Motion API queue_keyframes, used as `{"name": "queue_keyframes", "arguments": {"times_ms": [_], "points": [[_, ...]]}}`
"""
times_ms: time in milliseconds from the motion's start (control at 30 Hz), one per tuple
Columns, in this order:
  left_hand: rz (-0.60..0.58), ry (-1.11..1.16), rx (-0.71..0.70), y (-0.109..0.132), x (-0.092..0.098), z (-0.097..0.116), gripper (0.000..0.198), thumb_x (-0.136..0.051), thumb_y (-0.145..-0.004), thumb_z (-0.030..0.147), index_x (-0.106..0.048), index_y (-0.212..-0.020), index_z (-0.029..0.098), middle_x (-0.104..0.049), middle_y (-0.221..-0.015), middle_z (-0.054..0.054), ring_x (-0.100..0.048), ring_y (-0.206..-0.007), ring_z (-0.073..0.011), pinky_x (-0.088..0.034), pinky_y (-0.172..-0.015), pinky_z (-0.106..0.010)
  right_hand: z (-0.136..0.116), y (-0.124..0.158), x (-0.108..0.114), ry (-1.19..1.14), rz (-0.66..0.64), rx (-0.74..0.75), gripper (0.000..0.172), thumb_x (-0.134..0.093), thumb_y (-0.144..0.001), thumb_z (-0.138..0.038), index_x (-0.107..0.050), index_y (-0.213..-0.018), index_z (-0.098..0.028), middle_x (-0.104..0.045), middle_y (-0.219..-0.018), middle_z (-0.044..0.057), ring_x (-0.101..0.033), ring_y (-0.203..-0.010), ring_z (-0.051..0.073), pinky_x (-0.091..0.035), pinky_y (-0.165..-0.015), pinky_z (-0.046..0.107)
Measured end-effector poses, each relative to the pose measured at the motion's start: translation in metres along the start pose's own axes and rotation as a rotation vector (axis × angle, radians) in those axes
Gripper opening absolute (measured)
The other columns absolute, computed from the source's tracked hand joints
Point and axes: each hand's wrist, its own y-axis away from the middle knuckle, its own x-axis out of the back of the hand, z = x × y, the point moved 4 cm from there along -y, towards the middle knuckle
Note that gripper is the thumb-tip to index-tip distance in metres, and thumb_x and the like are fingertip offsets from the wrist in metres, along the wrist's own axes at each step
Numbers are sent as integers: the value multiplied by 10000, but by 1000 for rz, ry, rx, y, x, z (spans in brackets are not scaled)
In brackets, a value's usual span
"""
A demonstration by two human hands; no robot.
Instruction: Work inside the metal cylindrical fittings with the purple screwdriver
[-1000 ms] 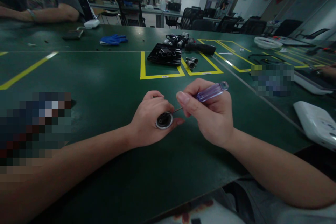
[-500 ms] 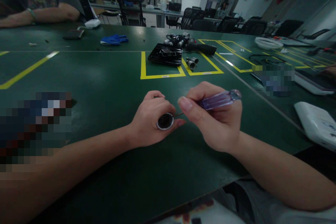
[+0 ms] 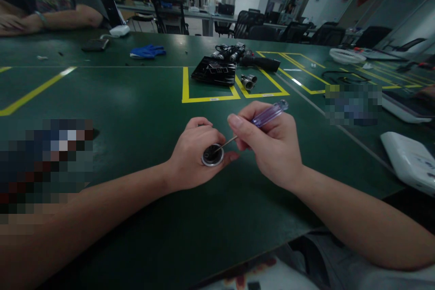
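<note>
My left hand (image 3: 192, 156) rests on the green table (image 3: 136, 113), fingers wrapped round a small round metal part (image 3: 212, 155) with a silver rim and dark inside, its open end facing me. My right hand (image 3: 272, 147) is closed on a screwdriver (image 3: 268, 114) with a clear purple handle. The thin metal shaft slants down to the left, and its tip sits inside the round part.
Yellow tape boxes mark the table ahead. One holds a black tray (image 3: 214, 71); beside it lie two small silver cylinders (image 3: 248, 80) and a heap of similar parts (image 3: 229, 51). A blue glove (image 3: 147, 50) lies far left. White devices (image 3: 409, 161) sit right. Another person's arms (image 3: 50, 18) rest far left.
The screwdriver handle dipped lower and to the right, then rose again; the tip now reaches further into the round part. My left hand has stayed put.
</note>
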Motion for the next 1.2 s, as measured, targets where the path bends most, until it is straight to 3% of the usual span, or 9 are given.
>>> {"name": "queue_keyframes", "arguments": {"times_ms": [300,833,1200], "points": [[-17,-22,-8,0,0,-1,233,-565,-825,378,-538,-736,165,-638,-654,-8,-599,-623,-152,-452,-769,-384,-11,4,3,76,-34,146,216,-600,-830,-236,-525,-640,-166,-476,-542,-58,-444,-480,52,-353,-447,199],[-19,0,-7,0,0,0,219,-607,-800,357,-552,-736,155,-656,-675,-29,-611,-637,-166,-455,-774,-391,-9,-1,0,93,17,43,221,-610,-811,-220,-514,-619,-171,-481,-497,-68,-439,-431,41,-346,-403,178],[23,-36,-22,-1,3,2,227,-573,-816,376,-523,-730,171,-635,-640,-4,-583,-585,-147,-461,-735,-358,-21,7,1,229,59,251,181,-620,-807,-197,-523,-654,-186,-510,-578,-49,-475,-498,68,-379,-471,231]]}}
